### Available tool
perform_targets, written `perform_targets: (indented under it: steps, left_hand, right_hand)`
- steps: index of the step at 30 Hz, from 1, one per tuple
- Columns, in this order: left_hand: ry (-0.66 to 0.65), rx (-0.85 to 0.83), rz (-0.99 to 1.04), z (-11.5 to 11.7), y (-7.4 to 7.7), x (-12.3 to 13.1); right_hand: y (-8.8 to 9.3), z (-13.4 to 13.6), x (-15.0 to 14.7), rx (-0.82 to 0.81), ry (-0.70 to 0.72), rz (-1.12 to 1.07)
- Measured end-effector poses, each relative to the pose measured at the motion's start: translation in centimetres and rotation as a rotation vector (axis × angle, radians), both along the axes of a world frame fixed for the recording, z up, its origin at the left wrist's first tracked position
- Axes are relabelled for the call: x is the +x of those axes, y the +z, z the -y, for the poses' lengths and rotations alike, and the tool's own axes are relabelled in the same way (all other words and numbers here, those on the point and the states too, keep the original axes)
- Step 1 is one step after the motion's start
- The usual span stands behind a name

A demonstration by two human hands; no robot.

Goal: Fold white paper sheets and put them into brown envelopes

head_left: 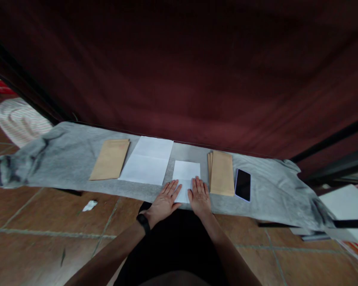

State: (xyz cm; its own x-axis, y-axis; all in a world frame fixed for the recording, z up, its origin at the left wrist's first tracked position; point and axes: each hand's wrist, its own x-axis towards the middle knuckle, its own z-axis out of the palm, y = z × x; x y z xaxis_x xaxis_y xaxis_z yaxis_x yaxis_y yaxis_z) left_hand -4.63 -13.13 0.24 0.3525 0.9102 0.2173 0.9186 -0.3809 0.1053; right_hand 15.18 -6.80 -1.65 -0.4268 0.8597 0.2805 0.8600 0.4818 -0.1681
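Observation:
A small white sheet of paper (185, 171), with a crease across it, lies on the grey cloth in front of me. My left hand (164, 200) rests flat at its left edge, fingers spread. On the paper's right edge lies my right hand (200, 196), also flat with fingers out. Just right of that hand is a stack of brown envelopes (222, 174), slightly fanned. Larger white sheets (149, 161) with a fold line lie to the left of my hands, and beside them sits another stack of brown envelopes (110, 159).
A phone (243, 184) with a dark screen lies right of the envelopes. The grey cloth (68, 159) covers a narrow bench. Behind it hangs a dark red curtain (179, 79). A crumpled white scrap (90, 205) is on the tiled floor (68, 254).

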Motion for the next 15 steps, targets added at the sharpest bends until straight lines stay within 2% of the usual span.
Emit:
perform_targets:
  steps: [5,10,13,15]
  left_hand:
    - [0.018,-0.046,-0.034,0.4,0.4,0.2]
    - [0.023,-0.103,-0.068,0.7,1.5,0.7]
    - [0.010,-0.161,-0.083,0.7,2.6,0.9]
    - [0.031,-0.192,-0.070,0.7,3.5,1.1]
  right_hand:
    - [0.3,1.1,0.8,0.004,0.035,-0.041]
    - [0.3,2.5,1.8,-0.028,0.065,-0.156]
    - [0.4,2.8,2.3,-0.142,0.070,-0.334]
    - [0.6,2.7,2.8,-0.279,0.045,-0.562]
